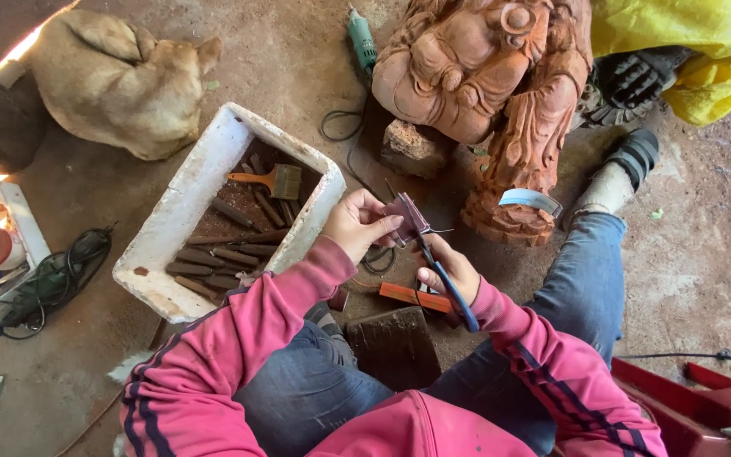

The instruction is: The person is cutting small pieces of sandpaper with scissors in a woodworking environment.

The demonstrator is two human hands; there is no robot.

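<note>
Centre of frame: left hand pinching small purplish sheet, fingers closed on its left edge. Right hand just below-right, wrapped around blue-handled pliers; long axis running diag., handles toward lower right, tip up-left, touching sheet's lower edge. Jaw opening not discernible. White foam box w/ chisels at left; carved wooden statue above.

Yellow cloth cut off, red machine cropped

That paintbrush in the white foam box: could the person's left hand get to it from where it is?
Probably yes. The paintbrush lies uncovered on top in the open foam box, just beside the left hand. But that hand is holding a small sandpaper piece.
</note>
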